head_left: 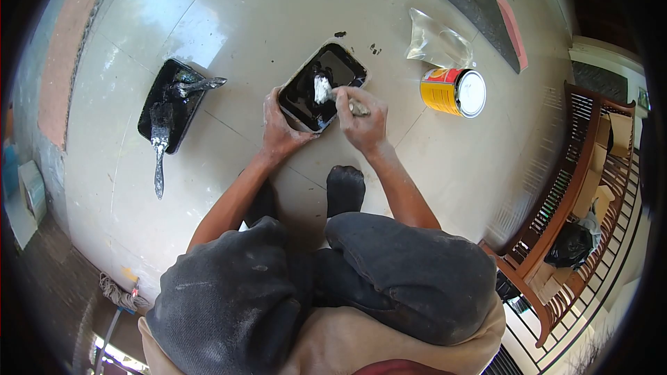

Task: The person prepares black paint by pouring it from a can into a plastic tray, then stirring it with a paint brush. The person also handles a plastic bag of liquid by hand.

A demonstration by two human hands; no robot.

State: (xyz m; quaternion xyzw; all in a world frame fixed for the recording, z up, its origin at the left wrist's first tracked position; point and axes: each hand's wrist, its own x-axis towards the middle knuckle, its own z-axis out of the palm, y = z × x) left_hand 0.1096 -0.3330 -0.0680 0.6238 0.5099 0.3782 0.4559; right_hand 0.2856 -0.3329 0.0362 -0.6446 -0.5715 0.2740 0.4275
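A black rectangular tray (293, 105) with dark paint inside sits tilted on the tiled floor, in front of the person's feet. My left hand (283, 128) grips its near left edge, thumb along the near rim. My right hand (363, 118) is closed around the handle of a brush (323, 89), whose whitish head reaches into the dark paint. To the left, a second black tray (182, 121) holds two paint-covered brushes, one (160, 135) pointing toward me and one (201, 85) pointing right. Dark spots mark the floor beyond the first tray.
A yellow and red can (441, 90) with a white lid stands at the right, beside a clear plastic piece (438, 38). Grey and pink sheets (483, 10) lie beyond. A wooden bench (580, 201) is far right; a pink board (69, 62) lies far left.
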